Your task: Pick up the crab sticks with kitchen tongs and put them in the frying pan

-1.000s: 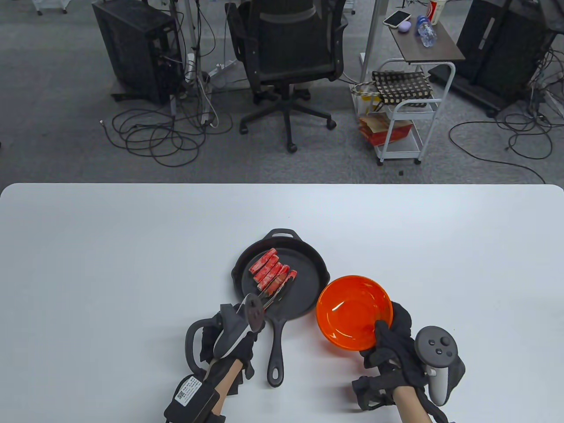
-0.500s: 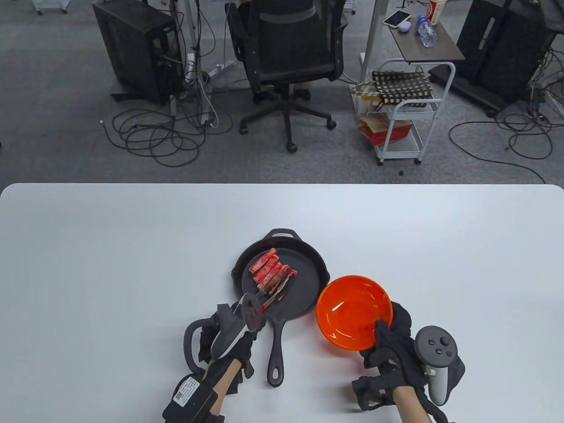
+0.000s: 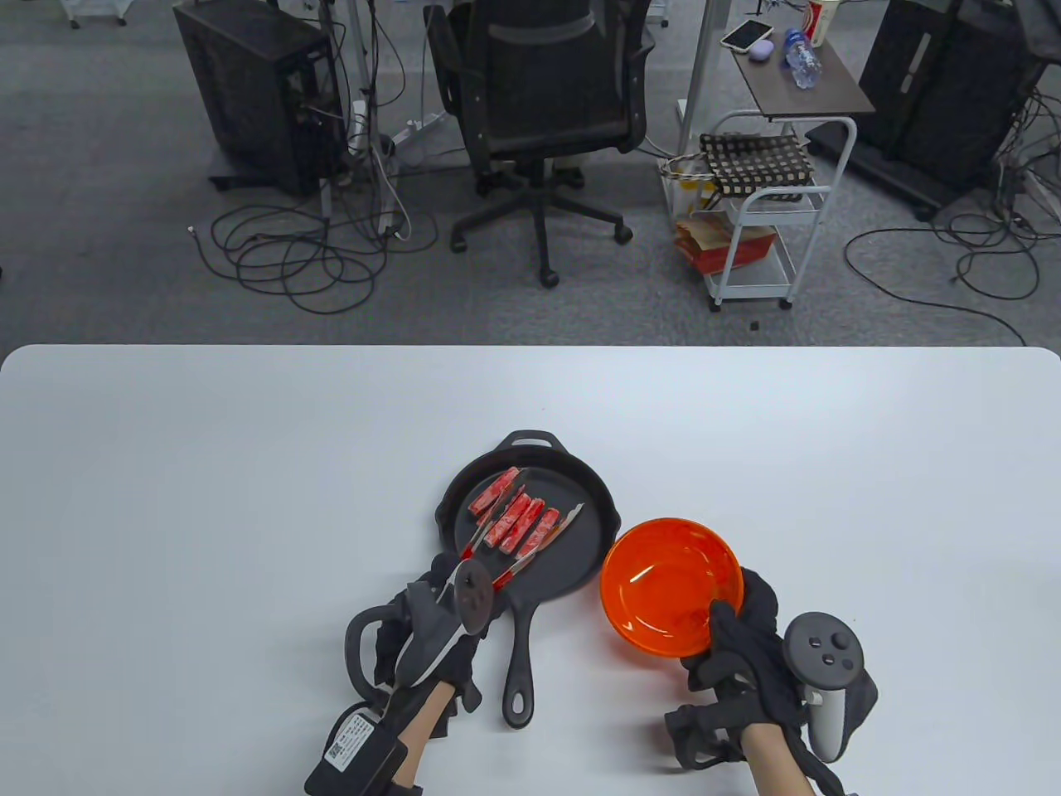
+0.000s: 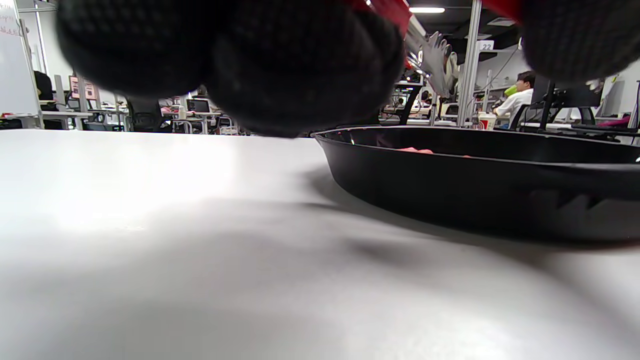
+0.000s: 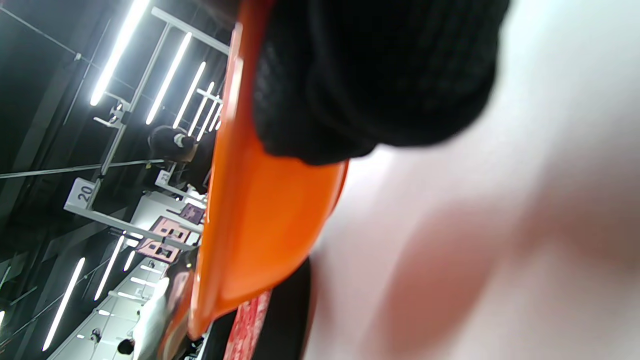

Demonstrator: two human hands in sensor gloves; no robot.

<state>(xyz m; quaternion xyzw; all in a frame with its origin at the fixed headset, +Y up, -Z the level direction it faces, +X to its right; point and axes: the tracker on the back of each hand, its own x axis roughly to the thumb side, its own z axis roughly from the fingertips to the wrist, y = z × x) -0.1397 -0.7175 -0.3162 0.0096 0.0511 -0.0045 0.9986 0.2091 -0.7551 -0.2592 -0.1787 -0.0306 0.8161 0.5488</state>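
Five red-and-white crab sticks (image 3: 512, 516) lie side by side in the black cast-iron frying pan (image 3: 580, 564), between the spread steel tongs (image 3: 530, 539) that the left hand (image 3: 431, 638) grips, while the right hand (image 3: 738, 655) clasps the empty orange plastic bowl (image 3: 671, 589).

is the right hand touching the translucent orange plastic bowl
Touching. In the table view the right hand grips the translucent orange plastic bowl, thumb over its near rim; the right wrist view shows gloved fingers against its outside.

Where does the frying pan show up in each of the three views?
Table view: the frying pan sits at lower centre, handle toward the person, crab sticks inside.
Left wrist view: the pan's side wall fills the right half, seen from table height.
Right wrist view: only a dark sliver at bottom centre.
Shared landmark: the white table.
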